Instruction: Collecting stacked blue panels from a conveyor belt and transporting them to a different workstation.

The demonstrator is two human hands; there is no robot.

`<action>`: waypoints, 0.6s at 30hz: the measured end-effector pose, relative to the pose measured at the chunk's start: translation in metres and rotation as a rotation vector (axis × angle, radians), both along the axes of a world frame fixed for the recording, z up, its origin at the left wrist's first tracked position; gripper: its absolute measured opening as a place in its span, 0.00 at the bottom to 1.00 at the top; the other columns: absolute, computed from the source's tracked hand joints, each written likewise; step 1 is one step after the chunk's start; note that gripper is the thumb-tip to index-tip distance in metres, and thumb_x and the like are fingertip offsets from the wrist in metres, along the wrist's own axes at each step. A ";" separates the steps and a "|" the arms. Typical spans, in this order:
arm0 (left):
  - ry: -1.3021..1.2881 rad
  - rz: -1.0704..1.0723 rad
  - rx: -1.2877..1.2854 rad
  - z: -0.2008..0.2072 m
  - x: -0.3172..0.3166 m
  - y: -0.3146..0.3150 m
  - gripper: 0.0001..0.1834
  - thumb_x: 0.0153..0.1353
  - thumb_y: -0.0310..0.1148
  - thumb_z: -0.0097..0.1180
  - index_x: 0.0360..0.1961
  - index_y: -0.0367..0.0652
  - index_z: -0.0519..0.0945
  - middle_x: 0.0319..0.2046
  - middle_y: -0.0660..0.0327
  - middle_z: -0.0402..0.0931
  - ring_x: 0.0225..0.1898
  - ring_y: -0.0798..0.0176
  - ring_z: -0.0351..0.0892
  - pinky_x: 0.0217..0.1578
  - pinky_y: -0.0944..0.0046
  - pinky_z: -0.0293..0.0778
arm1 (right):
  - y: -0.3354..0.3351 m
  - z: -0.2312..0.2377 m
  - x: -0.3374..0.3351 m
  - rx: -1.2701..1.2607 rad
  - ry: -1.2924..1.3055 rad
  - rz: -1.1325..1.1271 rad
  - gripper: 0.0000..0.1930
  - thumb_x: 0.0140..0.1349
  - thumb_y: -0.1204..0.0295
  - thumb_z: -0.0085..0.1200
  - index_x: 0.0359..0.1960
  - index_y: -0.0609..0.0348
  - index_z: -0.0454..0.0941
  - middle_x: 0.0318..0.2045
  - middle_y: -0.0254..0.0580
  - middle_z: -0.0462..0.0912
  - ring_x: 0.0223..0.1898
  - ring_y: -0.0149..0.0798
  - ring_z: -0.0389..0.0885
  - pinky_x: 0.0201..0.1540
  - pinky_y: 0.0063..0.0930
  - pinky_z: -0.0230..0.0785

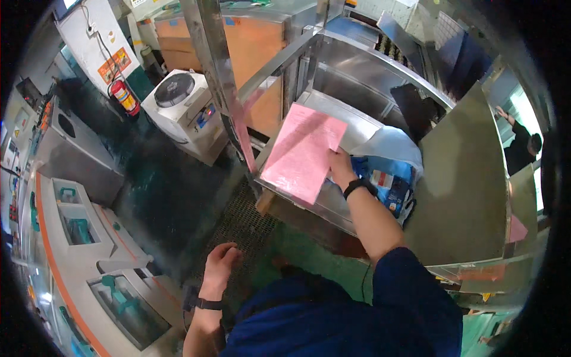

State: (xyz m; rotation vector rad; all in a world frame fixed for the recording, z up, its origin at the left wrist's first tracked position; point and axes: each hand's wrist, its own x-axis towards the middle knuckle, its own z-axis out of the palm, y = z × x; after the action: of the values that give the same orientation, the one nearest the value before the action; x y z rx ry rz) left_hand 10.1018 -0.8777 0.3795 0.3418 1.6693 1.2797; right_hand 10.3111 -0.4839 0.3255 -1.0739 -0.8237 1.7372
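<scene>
My right hand (pixel 341 168) grips a pink sheet of paper (pixel 302 152) by its right edge, thumb on top. The sheet seems to be in a shiny clear cover and bears rows of small print. It is over the left end of a metal-framed bench (pixel 348 122). Right beside my right wrist lies a whitish plastic bag (pixel 389 144) with blue packaged items (pixel 389 184) at its mouth. My left hand (pixel 220 265) hangs low over the floor, apart from everything, its fingers loosely curled with nothing visible in them.
A metal post (pixel 214 71) rises at the bench's left corner. A white boxy unit with a round black grille (pixel 174 90) stands on the dark floor. A fire extinguisher (pixel 125 97) is by the wall. Machine housings (pixel 89 238) line the left. Another person (pixel 523 146) is at far right.
</scene>
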 end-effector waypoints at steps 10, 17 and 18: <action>-0.136 0.290 -0.199 -0.041 -0.002 -0.095 0.13 0.65 0.31 0.54 0.47 0.34 0.76 0.32 0.60 0.79 0.28 0.69 0.75 0.29 0.68 0.72 | 0.029 -0.071 0.037 0.425 -1.247 0.087 0.17 0.59 0.63 0.53 0.39 0.67 0.79 0.38 0.60 0.82 0.42 0.61 0.80 0.48 0.47 0.71; -0.203 0.322 -0.277 -0.061 -0.003 -0.128 0.14 0.64 0.37 0.57 0.46 0.40 0.78 0.31 0.63 0.78 0.29 0.68 0.77 0.30 0.68 0.73 | -0.022 -0.012 0.071 0.963 -1.499 -0.120 0.22 0.54 0.67 0.60 0.50 0.61 0.74 0.55 0.56 0.72 0.58 0.59 0.67 0.56 0.51 0.63; -0.204 0.319 -0.281 -0.062 -0.003 -0.126 0.14 0.64 0.37 0.57 0.46 0.40 0.78 0.31 0.63 0.78 0.29 0.68 0.77 0.30 0.68 0.73 | -0.026 -0.010 0.072 0.992 -1.608 -0.145 0.24 0.54 0.66 0.60 0.53 0.60 0.73 0.57 0.56 0.69 0.60 0.59 0.65 0.56 0.54 0.61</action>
State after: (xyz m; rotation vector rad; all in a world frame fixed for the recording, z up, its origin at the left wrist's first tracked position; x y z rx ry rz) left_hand 10.0993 -1.0033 0.3179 -0.2253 1.7418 1.2370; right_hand 10.3827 -0.5096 0.3154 -1.5328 -2.1061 -0.1594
